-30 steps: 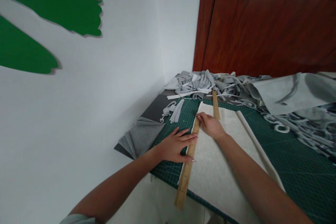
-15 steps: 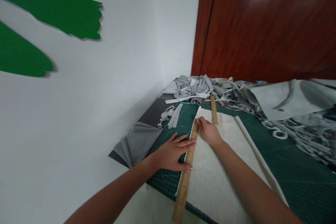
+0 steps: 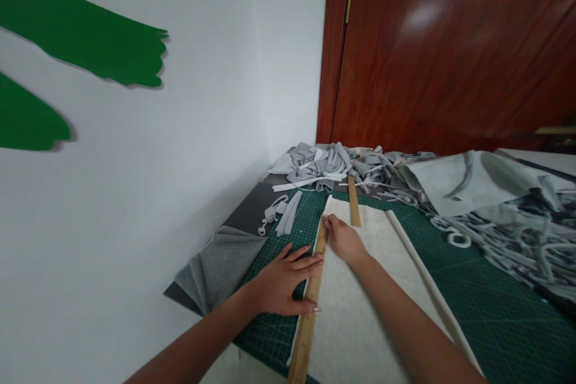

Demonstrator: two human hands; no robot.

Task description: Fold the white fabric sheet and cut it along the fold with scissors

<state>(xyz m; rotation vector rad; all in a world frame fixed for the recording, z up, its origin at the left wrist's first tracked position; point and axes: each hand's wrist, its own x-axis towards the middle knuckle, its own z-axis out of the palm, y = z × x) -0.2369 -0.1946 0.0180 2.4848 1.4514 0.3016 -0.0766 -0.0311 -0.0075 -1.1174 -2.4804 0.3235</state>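
Note:
A cream cloth (image 3: 351, 324) lies flat on the green gridded cutting mat (image 3: 477, 294), its right edge folded or rolled. Along its left edge runs a long wooden ruler (image 3: 305, 330), jutting past the mat's near edge. My left hand (image 3: 281, 282) is spread, with fingertips and thumb pressing on the ruler. At the ruler's far end, my right hand (image 3: 347, 243) rests on the cloth, fingers pinched together; what sits between them is hidden. A second wooden ruler (image 3: 354, 201) lies partly on the cloth beyond that hand.
Grey folded fabric (image 3: 225, 264) lies on a dark board (image 3: 245, 210) by the white wall. Pale strips (image 3: 288, 213) rest beside it. Heaped grey scraps (image 3: 324, 162) line the back before a brown door (image 3: 427, 60). More cut strips (image 3: 526, 252) pile up at right.
The view has shifted, so the scene sits a little lower and further left. Both hands keep their places on the ruler and cloth.

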